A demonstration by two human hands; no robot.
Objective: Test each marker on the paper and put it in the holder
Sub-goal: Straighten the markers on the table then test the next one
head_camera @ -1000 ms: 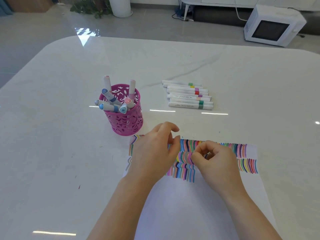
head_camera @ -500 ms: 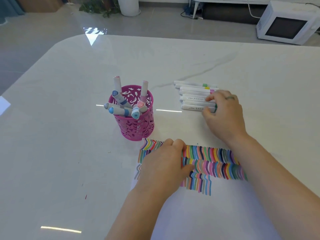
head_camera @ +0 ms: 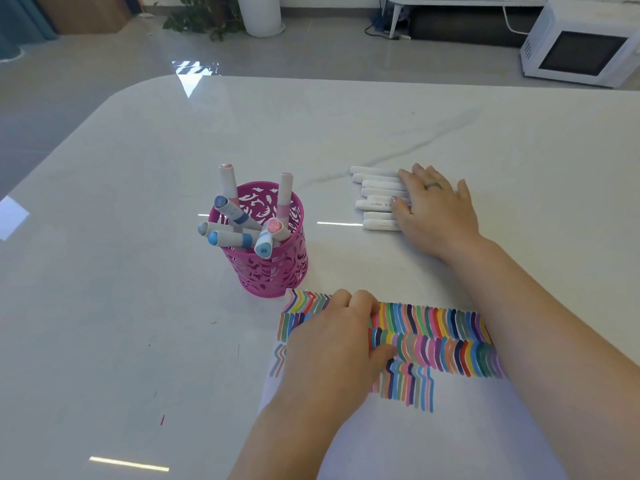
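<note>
1. Pressing down on the paper [head_camera: 450, 427], your left hand [head_camera: 332, 344] is lying flat with fingers loosely curled, gripping nothing, over the left end of the coloured test strokes.
2. Your right hand [head_camera: 436, 209] is resting open and palm-down on the row of white markers [head_camera: 377, 202] at about 1 o'clock from the paper; I cannot tell whether the fingers are closing on any one of them.
3. The pink holder [head_camera: 270, 268] is standing upright on the surface [head_camera: 138, 306], just beyond the paper's far-left corner, at about 9 o'clock from the marker row.
4. Several tested markers [head_camera: 239, 233] are leaning inside it, caps up.
</note>
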